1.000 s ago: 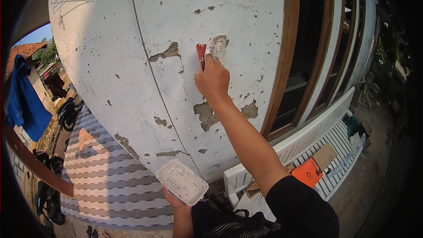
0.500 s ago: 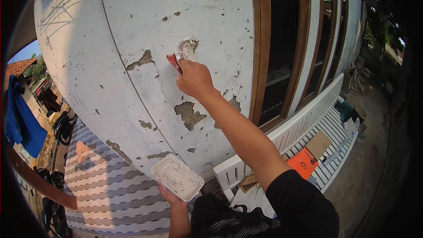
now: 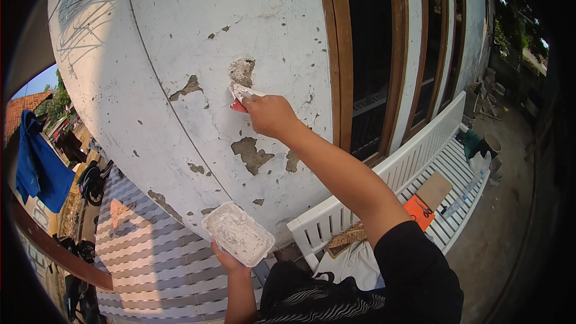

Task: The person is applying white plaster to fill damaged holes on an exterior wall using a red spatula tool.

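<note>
White paste lies in a shallow rectangular tray, held low near the wall by the person's left hand; its fingers curl beneath the tray, with the thumb along the near side. The bare right hand is stretched out, thumb and fingers pinched around a small red scraper smeared with white paste. The scraper is at the lower edge of a rough, chipped patch, greyish and partly whitened; whether its edge touches the surface cannot be told.

The white wall has more flaked spots: a grey patch to the left and a larger grey patch below the right hand. To the right stand brown window frames. Beneath them is a white slatted seat carrying brown cardboard, an orange packet and a clear bottle. At far left, a blue garment hangs beside a striped tile floor, partly sunlit.
</note>
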{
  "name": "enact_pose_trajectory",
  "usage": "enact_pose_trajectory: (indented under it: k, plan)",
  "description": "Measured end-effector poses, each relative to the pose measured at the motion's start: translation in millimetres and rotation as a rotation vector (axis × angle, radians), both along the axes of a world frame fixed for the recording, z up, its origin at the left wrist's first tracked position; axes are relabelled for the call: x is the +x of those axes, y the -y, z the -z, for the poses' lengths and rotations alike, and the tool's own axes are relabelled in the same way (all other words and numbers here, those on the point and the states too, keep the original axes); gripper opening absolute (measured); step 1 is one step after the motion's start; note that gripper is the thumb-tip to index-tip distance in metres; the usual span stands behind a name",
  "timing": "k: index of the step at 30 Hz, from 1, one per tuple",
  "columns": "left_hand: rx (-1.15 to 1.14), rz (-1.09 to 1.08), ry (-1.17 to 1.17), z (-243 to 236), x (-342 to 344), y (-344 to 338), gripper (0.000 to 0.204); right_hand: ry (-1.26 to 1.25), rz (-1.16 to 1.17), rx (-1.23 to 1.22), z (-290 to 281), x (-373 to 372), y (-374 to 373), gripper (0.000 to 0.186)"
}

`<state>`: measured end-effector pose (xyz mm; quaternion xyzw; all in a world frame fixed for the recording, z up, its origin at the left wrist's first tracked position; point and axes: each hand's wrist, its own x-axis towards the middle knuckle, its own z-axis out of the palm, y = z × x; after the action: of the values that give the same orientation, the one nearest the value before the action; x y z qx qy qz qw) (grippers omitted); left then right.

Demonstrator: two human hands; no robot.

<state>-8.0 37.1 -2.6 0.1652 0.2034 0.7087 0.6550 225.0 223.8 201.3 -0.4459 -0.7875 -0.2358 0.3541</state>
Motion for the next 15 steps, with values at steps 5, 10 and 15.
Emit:
enact_pose_trajectory:
  k: [5,10,15]
  plan:
    - [0.053,-0.017,-0.018,3.4,-15.0,-0.8,0.067,-0.163,0.147,-0.251,-3.5,21.2,6.4,0.031]
    - [0.069,-0.03,0.007,11.7,-29.7,-5.8,0.068,-0.418,0.104,0.079,-19.3,32.7,0.8,0.02]
    - [0.076,-0.034,0.007,12.7,-33.2,-12.1,0.067,-0.191,0.157,0.341,-28.4,18.0,-21.7,0.023]
